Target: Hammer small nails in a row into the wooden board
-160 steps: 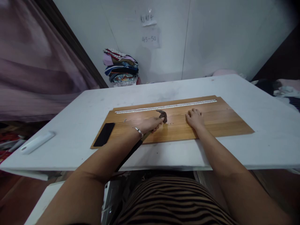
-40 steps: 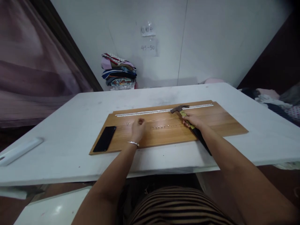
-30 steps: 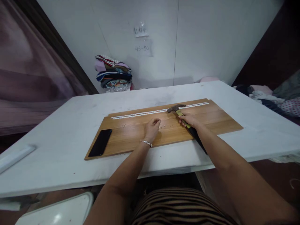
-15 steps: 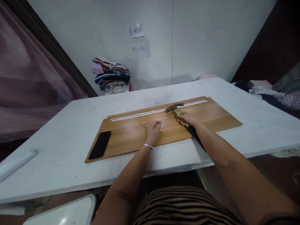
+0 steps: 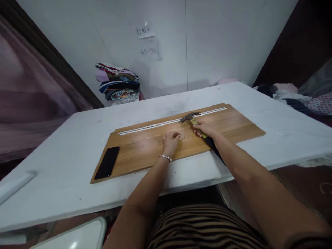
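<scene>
My right hand (image 5: 203,129) is wrapped around the yellow and black handle of a claw hammer (image 5: 190,117). The hammer's head is raised over the board, near the white strips. To its left, my left hand (image 5: 171,142) is closed in a pinch on a small nail, barely visible at the fingertips, low over the wooden board (image 5: 145,155). A short row of tiny dark nail heads (image 5: 187,136) runs to the right of these fingers. A few loose nails (image 5: 133,141) lie on the board's left part, and another small one (image 5: 159,142) is beside my left hand.
A black phone (image 5: 107,162) lies on the board's left end. Two white marked strips (image 5: 145,128) run along its far side. The board rests on a white-covered table (image 5: 64,152). Folded clothes (image 5: 119,83) are stacked at the back; a white object (image 5: 17,183) is at left.
The view has shifted slightly. My left hand has moved a little to the right along the row, fingers still pinched. My right hand keeps the hammer raised in nearly the same place.
</scene>
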`<state>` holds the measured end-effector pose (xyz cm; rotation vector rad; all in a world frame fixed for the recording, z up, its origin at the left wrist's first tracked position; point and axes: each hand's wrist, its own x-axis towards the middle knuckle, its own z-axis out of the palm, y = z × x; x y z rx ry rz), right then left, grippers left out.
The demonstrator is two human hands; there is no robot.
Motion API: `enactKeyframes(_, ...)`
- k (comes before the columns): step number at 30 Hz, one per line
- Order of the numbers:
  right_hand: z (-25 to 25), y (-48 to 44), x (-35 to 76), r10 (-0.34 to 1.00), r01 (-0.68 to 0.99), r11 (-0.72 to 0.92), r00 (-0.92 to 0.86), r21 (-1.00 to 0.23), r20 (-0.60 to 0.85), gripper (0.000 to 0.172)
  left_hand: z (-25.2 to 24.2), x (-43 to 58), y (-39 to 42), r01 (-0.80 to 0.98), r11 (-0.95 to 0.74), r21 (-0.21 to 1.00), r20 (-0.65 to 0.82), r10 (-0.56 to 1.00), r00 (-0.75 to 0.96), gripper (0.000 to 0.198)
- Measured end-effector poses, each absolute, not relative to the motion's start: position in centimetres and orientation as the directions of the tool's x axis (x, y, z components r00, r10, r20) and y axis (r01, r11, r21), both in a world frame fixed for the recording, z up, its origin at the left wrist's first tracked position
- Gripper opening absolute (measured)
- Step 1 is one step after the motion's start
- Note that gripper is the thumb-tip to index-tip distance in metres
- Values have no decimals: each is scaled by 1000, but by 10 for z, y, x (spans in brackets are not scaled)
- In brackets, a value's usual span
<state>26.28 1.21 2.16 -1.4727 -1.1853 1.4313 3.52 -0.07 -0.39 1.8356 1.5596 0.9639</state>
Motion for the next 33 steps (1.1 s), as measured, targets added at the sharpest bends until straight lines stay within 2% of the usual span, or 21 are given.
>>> enactKeyframes(15, 21, 12, 262, 953, 98, -297, -33, -950, -301, 19, 10, 38, -11, 643, -223, 733, 201, 973, 108, 14)
enactKeyframes(26, 17, 15, 264, 958, 79, -280, -48, -957, -284, 25, 14, 38, -13, 666, -254, 702, 194, 967, 164, 18)
enactKeyframes(33, 16, 15, 265, 954, 66, -293, -41, -954, -296, 24, 11, 38, -10, 680, -274, 680, 194, 962, 194, 20)
